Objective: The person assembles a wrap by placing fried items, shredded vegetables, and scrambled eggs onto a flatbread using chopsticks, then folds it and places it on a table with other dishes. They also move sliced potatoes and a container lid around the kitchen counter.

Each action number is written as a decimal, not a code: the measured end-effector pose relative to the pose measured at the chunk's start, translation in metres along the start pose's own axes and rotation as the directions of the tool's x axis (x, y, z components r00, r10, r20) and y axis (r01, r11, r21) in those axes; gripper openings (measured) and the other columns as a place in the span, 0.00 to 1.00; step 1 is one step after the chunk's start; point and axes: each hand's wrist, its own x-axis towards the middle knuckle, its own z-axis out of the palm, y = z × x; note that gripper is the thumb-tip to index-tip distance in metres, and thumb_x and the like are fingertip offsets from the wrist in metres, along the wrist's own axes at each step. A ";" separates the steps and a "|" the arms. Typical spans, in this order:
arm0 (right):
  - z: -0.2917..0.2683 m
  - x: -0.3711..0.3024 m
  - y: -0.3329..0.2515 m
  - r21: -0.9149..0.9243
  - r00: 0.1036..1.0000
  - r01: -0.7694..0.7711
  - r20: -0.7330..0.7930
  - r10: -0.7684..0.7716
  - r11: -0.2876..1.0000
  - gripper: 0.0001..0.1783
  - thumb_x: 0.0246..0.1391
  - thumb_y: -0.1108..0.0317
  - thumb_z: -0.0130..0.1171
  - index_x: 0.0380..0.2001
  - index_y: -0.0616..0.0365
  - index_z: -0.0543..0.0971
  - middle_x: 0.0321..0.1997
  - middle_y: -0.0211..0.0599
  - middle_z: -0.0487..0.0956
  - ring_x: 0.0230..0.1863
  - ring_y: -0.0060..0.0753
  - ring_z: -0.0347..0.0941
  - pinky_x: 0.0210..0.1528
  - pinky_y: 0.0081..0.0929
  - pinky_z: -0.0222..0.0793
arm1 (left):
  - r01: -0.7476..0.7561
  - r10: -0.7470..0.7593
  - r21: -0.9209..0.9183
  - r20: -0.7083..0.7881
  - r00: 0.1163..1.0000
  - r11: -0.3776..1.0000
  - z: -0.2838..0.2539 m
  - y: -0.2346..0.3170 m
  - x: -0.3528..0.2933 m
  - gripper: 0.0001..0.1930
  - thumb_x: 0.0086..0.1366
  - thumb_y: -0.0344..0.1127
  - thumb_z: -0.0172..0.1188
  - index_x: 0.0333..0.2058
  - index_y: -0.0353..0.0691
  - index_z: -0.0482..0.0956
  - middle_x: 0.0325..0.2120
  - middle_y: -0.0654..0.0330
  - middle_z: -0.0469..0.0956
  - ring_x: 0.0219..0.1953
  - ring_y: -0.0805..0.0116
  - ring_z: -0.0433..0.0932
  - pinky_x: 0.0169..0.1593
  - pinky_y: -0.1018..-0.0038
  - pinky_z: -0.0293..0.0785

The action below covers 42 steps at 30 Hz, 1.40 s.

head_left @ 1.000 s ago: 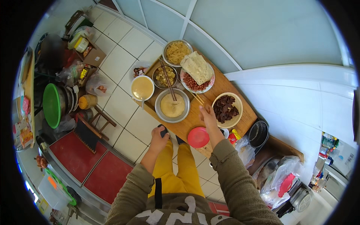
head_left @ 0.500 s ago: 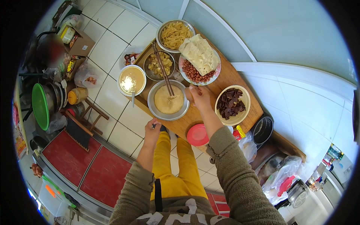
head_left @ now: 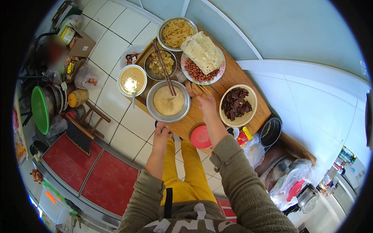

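My right hand (head_left: 206,106) is over the wooden table with its fingers curled together; what they hold, if anything, is hidden. Just beyond its fingertips are thin pale sticks (head_left: 204,90) and a rounded brown thing (head_left: 189,88) too small to name. My left hand (head_left: 161,134) is closed at the near table edge, with something dark by its fingers that I cannot make out. Between and beyond the hands stands a metal bowl (head_left: 149,105) of pale yellow batter (head_left: 165,103). A pair of brown chopsticks (head_left: 164,68) slants into it, lying across a smaller bowl of yellowish chunks (head_left: 161,63).
The table (head_left: 182,128) also bears a bowl of pale liquid (head_left: 132,79), a bowl of yellow strips (head_left: 178,33), peanuts (head_left: 198,72) under a folded flatbread (head_left: 203,52), a bowl of dark pieces (head_left: 236,104) and a red lid (head_left: 202,137). A black pot (head_left: 271,132) stands at the right.
My right hand has drawn back toward me from the brown thing, uncovering the pale sticks. My left hand has moved slightly toward me. The whole view has shifted a little.
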 end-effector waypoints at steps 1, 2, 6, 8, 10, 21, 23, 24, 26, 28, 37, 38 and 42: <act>-0.004 -0.010 0.004 0.019 1.000 0.001 -0.028 0.000 1.000 0.39 0.56 0.63 0.63 0.65 0.67 0.59 0.62 0.47 0.67 0.57 0.40 0.70 0.57 0.35 0.68 | 0.001 -0.001 0.001 -0.002 1.000 1.000 -0.003 -0.006 -0.003 0.24 0.71 0.40 0.52 0.62 0.38 0.63 0.52 0.61 0.69 0.52 0.70 0.70 0.55 0.68 0.69; -0.009 -0.021 0.008 0.040 0.998 0.004 -0.057 -0.002 0.999 0.37 0.57 0.63 0.62 0.65 0.67 0.60 0.60 0.47 0.69 0.56 0.40 0.71 0.57 0.35 0.68 | 0.001 -0.001 0.002 -0.003 1.000 1.000 -0.006 -0.011 -0.007 0.25 0.72 0.41 0.51 0.63 0.38 0.62 0.53 0.60 0.69 0.53 0.69 0.70 0.55 0.67 0.69; -0.045 -0.116 -0.014 0.463 0.888 -0.181 0.457 -0.059 0.868 0.26 0.68 0.59 0.46 0.61 0.65 0.66 0.52 0.48 0.78 0.52 0.44 0.75 0.56 0.42 0.71 | 0.118 -0.046 -0.366 0.201 0.979 0.923 0.010 0.019 -0.067 0.31 0.73 0.53 0.44 0.65 0.37 0.60 0.60 0.55 0.67 0.61 0.61 0.67 0.63 0.61 0.64; -0.066 -0.190 -0.054 0.513 0.646 -0.225 0.715 -0.267 0.829 0.28 0.70 0.53 0.37 0.62 0.66 0.66 0.55 0.54 0.76 0.55 0.49 0.74 0.57 0.47 0.71 | 0.333 0.073 -0.718 0.471 0.879 0.612 0.026 0.071 -0.135 0.39 0.71 0.63 0.39 0.67 0.35 0.56 0.66 0.52 0.58 0.68 0.56 0.58 0.69 0.56 0.55; -0.087 -0.246 -0.101 0.620 0.481 -0.113 0.718 -0.503 0.776 0.31 0.71 0.52 0.33 0.63 0.67 0.64 0.56 0.57 0.75 0.56 0.52 0.74 0.57 0.48 0.70 | 0.492 0.307 -0.765 0.627 0.716 0.416 0.034 0.128 -0.226 0.48 0.67 0.73 0.31 0.70 0.35 0.46 0.72 0.49 0.45 0.73 0.51 0.47 0.72 0.52 0.44; -0.107 -0.368 -0.163 0.322 0.420 0.021 0.856 -0.301 0.946 0.29 0.69 0.54 0.38 0.61 0.68 0.66 0.53 0.60 0.76 0.52 0.50 0.77 0.57 0.44 0.71 | 0.136 0.763 -0.813 0.579 0.286 0.566 -0.012 0.120 -0.479 0.58 0.57 0.84 0.21 0.71 0.42 0.26 0.71 0.44 0.20 0.74 0.48 0.25 0.73 0.51 0.25; -0.100 -0.398 -0.162 0.261 0.360 0.089 0.891 -0.276 0.961 0.29 0.69 0.54 0.37 0.61 0.68 0.66 0.53 0.59 0.77 0.51 0.50 0.77 0.56 0.43 0.72 | 0.068 0.810 -0.855 0.510 0.288 0.514 -0.029 0.102 -0.515 0.55 0.58 0.83 0.21 0.71 0.48 0.25 0.71 0.45 0.18 0.74 0.48 0.23 0.73 0.50 0.25; -0.098 -0.411 -0.160 0.224 0.331 0.121 0.909 -0.252 0.967 0.29 0.69 0.54 0.37 0.61 0.69 0.66 0.52 0.59 0.77 0.51 0.50 0.77 0.56 0.43 0.72 | 0.029 0.838 -0.867 0.488 0.245 0.497 -0.035 0.092 -0.532 0.54 0.59 0.82 0.21 0.71 0.50 0.23 0.71 0.47 0.17 0.74 0.48 0.22 0.72 0.49 0.24; -0.095 -0.436 -0.151 0.179 0.302 0.144 0.929 -0.215 0.973 0.29 0.69 0.53 0.36 0.61 0.65 0.66 0.52 0.55 0.78 0.51 0.49 0.77 0.56 0.43 0.72 | -0.056 0.880 -0.884 0.452 0.146 0.464 -0.050 0.074 -0.563 0.51 0.61 0.81 0.22 0.70 0.53 0.20 0.71 0.51 0.16 0.74 0.48 0.20 0.72 0.47 0.23; -0.095 -0.461 -0.140 0.149 0.254 0.146 0.950 -0.183 0.978 0.29 0.69 0.52 0.36 0.61 0.64 0.66 0.51 0.54 0.79 0.49 0.48 0.78 0.55 0.42 0.73 | -0.129 0.910 -0.902 0.402 0.100 0.412 -0.062 0.050 -0.592 0.50 0.62 0.80 0.22 0.70 0.54 0.19 0.71 0.51 0.16 0.74 0.47 0.20 0.71 0.46 0.23; -0.179 -0.689 -0.028 -0.391 -0.757 -0.157 0.638 0.144 0.907 0.59 0.56 0.20 0.19 0.73 0.60 0.34 0.78 0.54 0.34 0.79 0.49 0.32 0.76 0.48 0.31 | -0.393 0.978 -0.907 -0.195 0.075 -0.151 -0.116 -0.208 -0.731 0.49 0.63 0.79 0.26 0.72 0.54 0.25 0.72 0.54 0.18 0.74 0.50 0.21 0.71 0.43 0.22; -0.202 -0.717 -0.006 -0.436 -0.862 -0.079 0.482 0.158 0.897 0.61 0.54 0.19 0.19 0.72 0.61 0.31 0.78 0.53 0.31 0.79 0.47 0.29 0.76 0.48 0.29 | -0.416 0.957 -0.878 -0.284 0.059 -0.235 -0.116 -0.249 -0.746 0.49 0.64 0.78 0.26 0.72 0.54 0.25 0.72 0.54 0.17 0.74 0.50 0.20 0.71 0.43 0.22; -0.261 -0.792 0.078 -0.530 -0.965 0.249 -0.070 0.251 0.811 0.59 0.61 0.26 0.32 0.71 0.72 0.36 0.76 0.61 0.37 0.78 0.53 0.31 0.75 0.50 0.29 | -0.556 0.859 -0.744 -0.502 0.100 -0.371 -0.089 -0.405 -0.804 0.50 0.62 0.80 0.28 0.72 0.54 0.28 0.72 0.53 0.19 0.74 0.48 0.23 0.71 0.42 0.24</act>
